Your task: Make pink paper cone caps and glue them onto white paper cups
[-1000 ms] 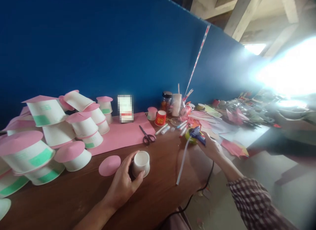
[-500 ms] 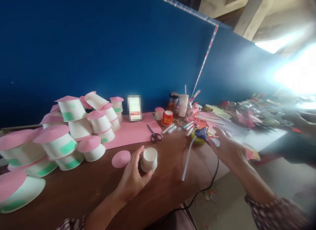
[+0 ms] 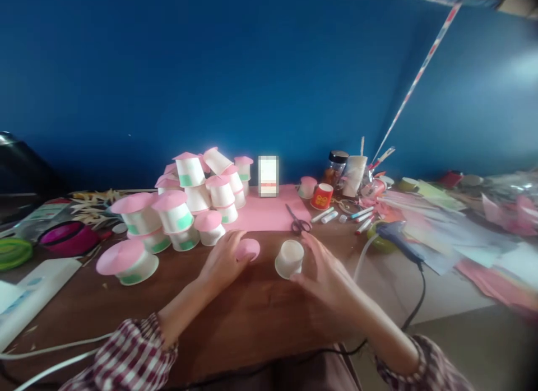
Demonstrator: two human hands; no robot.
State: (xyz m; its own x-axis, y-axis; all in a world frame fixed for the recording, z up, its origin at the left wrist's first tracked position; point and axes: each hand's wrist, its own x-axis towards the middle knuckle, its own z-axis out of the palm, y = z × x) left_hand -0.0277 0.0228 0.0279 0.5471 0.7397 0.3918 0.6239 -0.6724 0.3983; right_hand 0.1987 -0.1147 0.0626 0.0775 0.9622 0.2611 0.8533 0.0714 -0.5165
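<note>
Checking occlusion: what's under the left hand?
A pink paper disc, right part visible. The left hand covers its left part; whatever lies beneath the disc is hidden.

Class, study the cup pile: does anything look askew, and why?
Yes: at the top of the pile, one white cup leans sharply to one side, while most of the pile stands nearly upright.

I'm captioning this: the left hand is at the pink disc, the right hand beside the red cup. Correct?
Wrong cup colour: in the head view, the left hand is at the pink disc, but the right hand is beside the white cup.
</note>
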